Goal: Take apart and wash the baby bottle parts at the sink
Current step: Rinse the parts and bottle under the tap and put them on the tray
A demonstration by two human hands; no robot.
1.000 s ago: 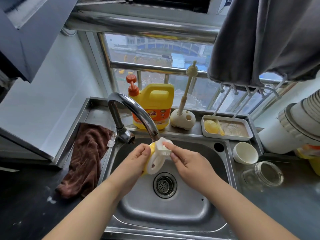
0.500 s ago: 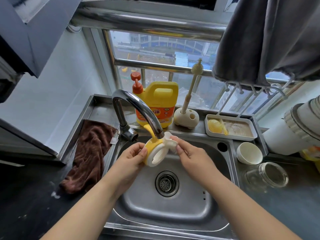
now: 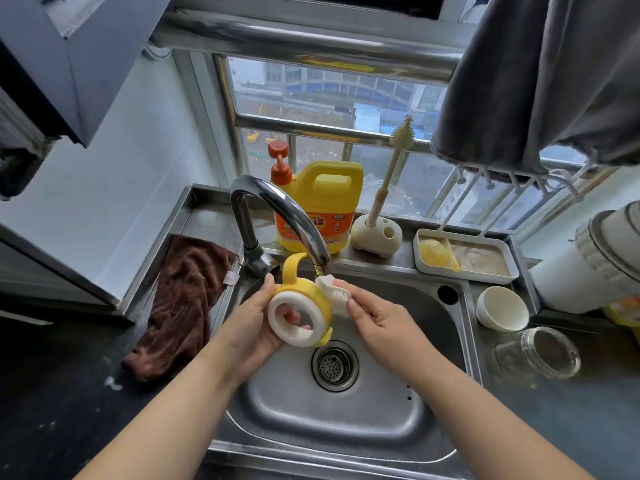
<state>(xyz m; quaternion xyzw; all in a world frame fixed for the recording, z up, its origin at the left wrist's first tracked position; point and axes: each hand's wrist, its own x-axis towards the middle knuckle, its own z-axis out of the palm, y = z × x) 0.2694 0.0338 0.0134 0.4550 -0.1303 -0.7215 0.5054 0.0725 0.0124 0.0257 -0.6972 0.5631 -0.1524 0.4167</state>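
Steel sink (image 3: 429, 403) below, both hands grip yellow collar (image 3: 300, 317) (white-ringed).

Under the tap (image 3: 277, 216) and above the sink (image 3: 346, 420), the left hand (image 3: 258, 327) gripped a yellow-and-white bottle collar (image 3: 300, 315) while the right hand (image 3: 382, 323) pinched a white teat (image 3: 333, 294) at its side.

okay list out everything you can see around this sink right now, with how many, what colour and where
bottle collar: 1, yellow and white, over sink
white piece: 1, right of collar
tap: 1, chrome, behind sink
sink: 1, steel
soap jug: 1, yellow, back ledge
brush: 1, beige, in stand
tray: 1, white, back right
cup: 1, white, right
jar: 1, clear, right
cloth: 1, brown, left
left hand: holds collar
right hand: pinches white piece
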